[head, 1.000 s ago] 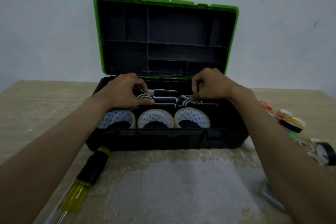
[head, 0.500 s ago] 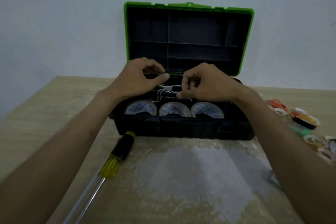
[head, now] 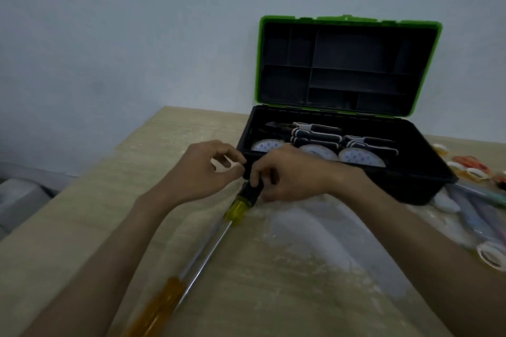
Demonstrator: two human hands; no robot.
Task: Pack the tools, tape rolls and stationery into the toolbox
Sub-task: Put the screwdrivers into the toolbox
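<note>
1. The screwdriver [head: 241,204] has a black-capped, clear yellow handle and a long steel shaft. It lies on the table [head: 82,227] just before the front left corner of the open toolbox [head: 410,186].
2. The right hand [head: 290,175] curls round the handle's black end. The left hand [head: 202,169] has its fingers bent at the butt (pinching or not, I cannot tell).
3. Half a second ago both hands were inside the toolbox over the pliers [head: 315,135]; now they are out at the screwdriver.

Wood table [head: 82,227]. Toolbox [head: 410,186] just behind grip. Yellow-handled screwdriver [head: 238,208] runs near-left from grip, amber-handled screwdriver [head: 161,306] alongside. Tape rolls [head: 491,256] well to rt.
</note>
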